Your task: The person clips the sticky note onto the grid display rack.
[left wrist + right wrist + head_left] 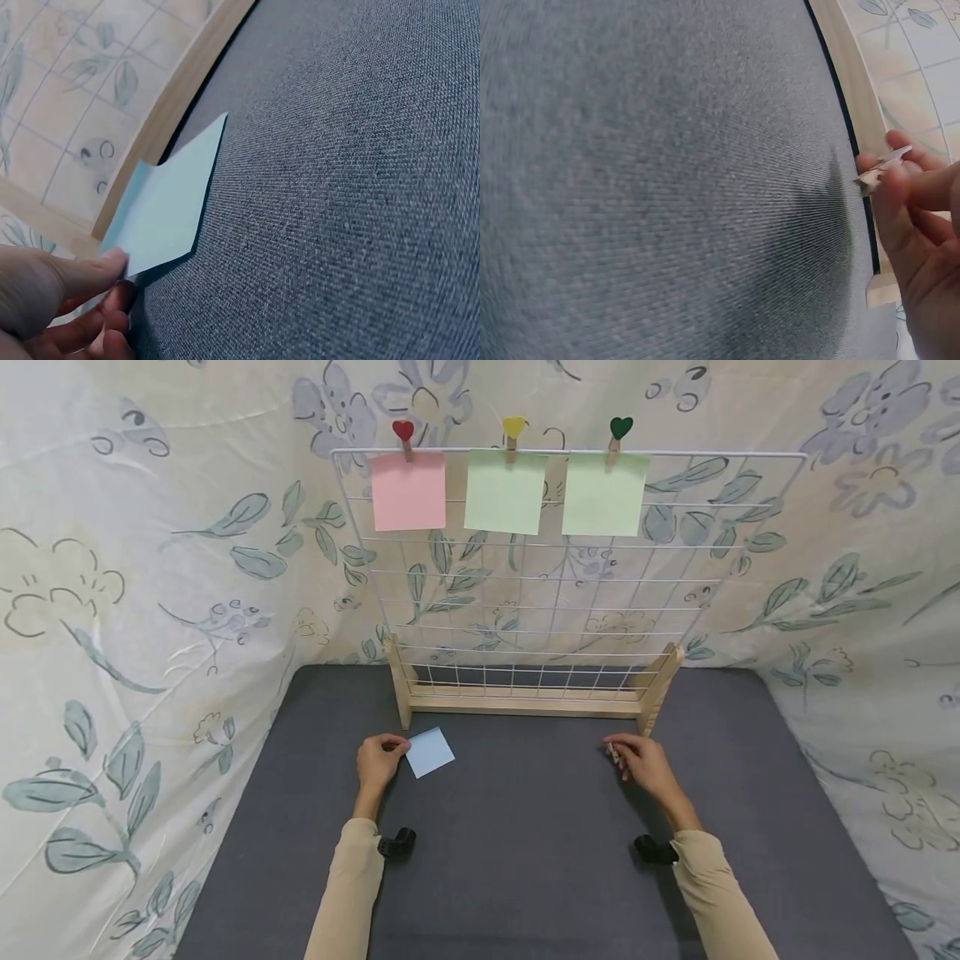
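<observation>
My left hand [378,762] pinches a light blue square paper note [431,752] by its left corner, low over the grey table. In the left wrist view, the thumb lies on top of the note [169,206] and its far edge curls up slightly. On the other side, my right hand [645,762] holds a small wooden clothespin [871,178] between thumb and fingers, near the right foot of the rack. Part of the clothespin is hidden by the fingers; a pale flat piece shows at its upper end.
A white wire grid [555,581] rises from a wooden stand [525,703] at the table's back. Clothespins with red [402,430], yellow [513,427] and green [621,428] hearts clip one pink note [408,493] and two green notes [506,493] along its top wire. Floral cloth hangs behind.
</observation>
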Motion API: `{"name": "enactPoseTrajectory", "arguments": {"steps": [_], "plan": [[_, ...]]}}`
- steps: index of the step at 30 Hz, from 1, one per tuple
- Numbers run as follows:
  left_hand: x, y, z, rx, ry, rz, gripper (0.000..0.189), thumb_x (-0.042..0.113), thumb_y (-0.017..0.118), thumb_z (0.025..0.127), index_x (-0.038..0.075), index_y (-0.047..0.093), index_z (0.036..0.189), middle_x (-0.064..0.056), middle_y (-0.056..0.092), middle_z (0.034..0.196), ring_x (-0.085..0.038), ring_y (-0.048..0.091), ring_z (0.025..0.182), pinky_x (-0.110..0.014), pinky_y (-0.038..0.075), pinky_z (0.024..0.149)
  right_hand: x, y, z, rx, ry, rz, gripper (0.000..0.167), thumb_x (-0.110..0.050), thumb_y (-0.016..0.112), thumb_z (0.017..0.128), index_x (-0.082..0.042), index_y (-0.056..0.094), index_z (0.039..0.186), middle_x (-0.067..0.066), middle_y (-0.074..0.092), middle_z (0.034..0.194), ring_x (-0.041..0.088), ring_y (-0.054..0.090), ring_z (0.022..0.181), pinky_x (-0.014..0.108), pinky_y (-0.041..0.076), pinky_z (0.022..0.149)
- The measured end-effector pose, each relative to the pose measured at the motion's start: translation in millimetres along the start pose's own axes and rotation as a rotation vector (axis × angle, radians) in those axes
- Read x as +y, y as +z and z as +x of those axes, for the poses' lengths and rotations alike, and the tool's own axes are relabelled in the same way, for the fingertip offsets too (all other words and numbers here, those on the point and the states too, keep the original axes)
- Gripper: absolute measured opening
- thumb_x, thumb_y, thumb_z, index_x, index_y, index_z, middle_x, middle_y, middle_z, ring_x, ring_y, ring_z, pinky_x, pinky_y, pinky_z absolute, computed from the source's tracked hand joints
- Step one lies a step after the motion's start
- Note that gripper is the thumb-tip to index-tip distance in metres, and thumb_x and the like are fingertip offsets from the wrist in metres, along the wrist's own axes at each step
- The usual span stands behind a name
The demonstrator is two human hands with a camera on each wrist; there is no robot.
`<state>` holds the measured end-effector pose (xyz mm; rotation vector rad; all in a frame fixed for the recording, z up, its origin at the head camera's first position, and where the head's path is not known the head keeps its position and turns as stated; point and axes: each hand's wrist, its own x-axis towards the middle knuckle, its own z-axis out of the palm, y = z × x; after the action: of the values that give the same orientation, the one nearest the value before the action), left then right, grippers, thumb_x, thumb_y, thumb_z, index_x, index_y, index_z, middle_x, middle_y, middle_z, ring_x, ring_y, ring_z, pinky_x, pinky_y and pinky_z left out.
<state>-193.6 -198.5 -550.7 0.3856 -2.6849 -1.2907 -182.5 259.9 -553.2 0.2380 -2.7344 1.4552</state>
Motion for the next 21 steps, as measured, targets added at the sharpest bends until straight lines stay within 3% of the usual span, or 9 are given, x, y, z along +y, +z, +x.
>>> {"name": "enactPoseTrajectory", "arguments": {"steps": [4,9,15,21], "plan": [[-0.4,1.1,-0.4,0.007,-0.013,-0.003,0.013,0.01,0.076,0.086,-0.003,0.075,0.089,-0.017,0.07,0.084,-0.031,0.063,0.079,-0.041,0.046,0.067,0,1,-2.8,-0.028,0.012,0.105,0.021,0.0,0.055,0.099,0.011,0.066,0.113,0.023,0.064,0.077,0.018,0.064,0.054,0.03,0.058,0.049],[-1.4,0.8,-0.1,0.02,-0.017,-0.025,0.013,0.01,0.076,0.086,-0.003,0.075,0.087,-0.017,0.07,0.081,-0.028,0.064,0.072,-0.032,0.046,0.06,2,5,-5.2,0.008,0.023,0.077,0.027,-0.007,0.069,0.092,0.009,0.067,0.113,0.025,0.068,0.094,0.016,0.068,0.059,0.028,0.059,0.053],[-3.6,-0.8,-1.2,-0.045,-0.076,-0.206,0.01,0.005,0.073,0.088,-0.005,0.073,0.09,-0.017,0.071,0.077,-0.016,0.062,0.053,-0.021,0.052,0.043,8,8,-5.8,0.153,0.021,-0.02,0.021,-0.001,0.07,0.089,0.006,0.07,0.108,0.021,0.07,0.083,0.013,0.062,0.053,0.02,0.052,0.047],[-3.4,-0.2,-2.0,-0.092,-0.098,-0.337,0.012,0.004,0.074,0.087,-0.006,0.072,0.093,-0.015,0.071,0.075,-0.013,0.061,0.052,-0.024,0.055,0.043,10,3,-8.0,0.195,0.051,-0.061,0.024,-0.003,0.073,0.087,0.008,0.07,0.108,0.021,0.072,0.089,0.005,0.063,0.062,0.014,0.049,0.05]]}}
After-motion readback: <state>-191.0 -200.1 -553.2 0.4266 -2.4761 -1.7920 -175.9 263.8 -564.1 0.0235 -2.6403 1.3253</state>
